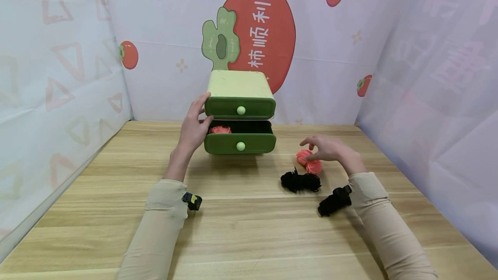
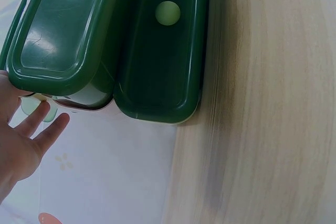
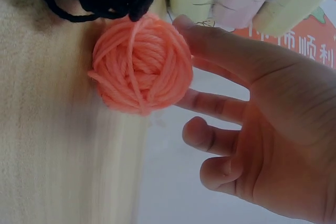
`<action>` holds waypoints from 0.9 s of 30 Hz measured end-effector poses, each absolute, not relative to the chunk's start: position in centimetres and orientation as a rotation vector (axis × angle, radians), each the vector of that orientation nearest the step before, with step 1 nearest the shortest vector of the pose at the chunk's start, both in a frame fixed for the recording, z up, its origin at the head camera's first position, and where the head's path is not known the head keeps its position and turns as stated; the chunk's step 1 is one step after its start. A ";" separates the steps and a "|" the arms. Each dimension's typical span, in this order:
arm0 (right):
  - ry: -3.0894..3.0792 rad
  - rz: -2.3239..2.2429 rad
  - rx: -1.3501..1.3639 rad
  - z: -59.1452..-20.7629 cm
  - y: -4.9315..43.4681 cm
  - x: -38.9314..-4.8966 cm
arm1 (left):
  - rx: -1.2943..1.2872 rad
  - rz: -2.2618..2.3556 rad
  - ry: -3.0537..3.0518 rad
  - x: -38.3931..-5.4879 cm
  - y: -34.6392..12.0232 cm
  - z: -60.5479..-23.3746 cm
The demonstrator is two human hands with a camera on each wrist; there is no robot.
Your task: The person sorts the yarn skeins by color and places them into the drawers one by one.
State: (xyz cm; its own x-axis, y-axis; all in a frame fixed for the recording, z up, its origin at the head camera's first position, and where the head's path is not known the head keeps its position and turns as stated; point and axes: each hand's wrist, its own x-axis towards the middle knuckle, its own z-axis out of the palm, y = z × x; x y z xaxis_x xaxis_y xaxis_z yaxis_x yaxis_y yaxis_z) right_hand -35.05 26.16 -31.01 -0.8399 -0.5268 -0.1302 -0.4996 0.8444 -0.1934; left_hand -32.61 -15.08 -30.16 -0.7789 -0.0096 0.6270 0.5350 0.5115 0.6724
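A small cabinet with a cream top (image 1: 239, 83) and two green drawers stands near the back of the table. Its lower drawer (image 1: 240, 144) is pulled out, with pink yarn (image 1: 220, 129) inside on the left; the upper drawer (image 1: 223, 107) is closed. My left hand (image 1: 193, 126) rests against the cabinet's left side, fingers spread. To the right, my right hand (image 1: 326, 148) hovers over a pink yarn bundle (image 3: 142, 66), thumb and fingertips right at its edge, fingers loosely bent. A black yarn bundle (image 1: 299, 181) lies just in front of the pink one.
Another black bundle (image 1: 330, 205) lies by my right wrist, partly behind the wrist camera (image 1: 343, 191). The left wrist carries a camera (image 1: 192, 201) too. White printed cloth (image 1: 167, 85) walls the wooden table (image 1: 241, 228) at the back and sides.
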 end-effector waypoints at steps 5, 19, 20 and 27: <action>2.752 -0.269 -0.768 -31.2 26.3 -35.1 | -0.434 -1.247 -2.180 -32.6 -15.1 -30.2; 2.717 -0.306 -0.732 -31.8 26.9 -35.2 | -0.429 -1.240 -2.179 -32.6 -15.0 -30.3; 2.721 -0.312 -0.737 -31.8 27.0 -35.2 | -0.429 -1.238 -2.180 -32.6 -15.0 -30.3; 2.798 -0.326 -0.779 -31.7 27.1 -35.1 | -0.425 -1.236 -2.184 -32.5 -15.0 -30.2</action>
State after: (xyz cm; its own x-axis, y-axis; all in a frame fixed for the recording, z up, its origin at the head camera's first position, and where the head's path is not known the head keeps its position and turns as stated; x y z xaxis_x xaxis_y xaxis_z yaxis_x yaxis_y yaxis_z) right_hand -35.12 27.14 -31.66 -0.8356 -0.5287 -0.1492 -0.4802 0.8349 -0.2690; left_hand -32.53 -15.01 -30.23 -0.7765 -0.0111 0.6300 0.5345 0.5179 0.6679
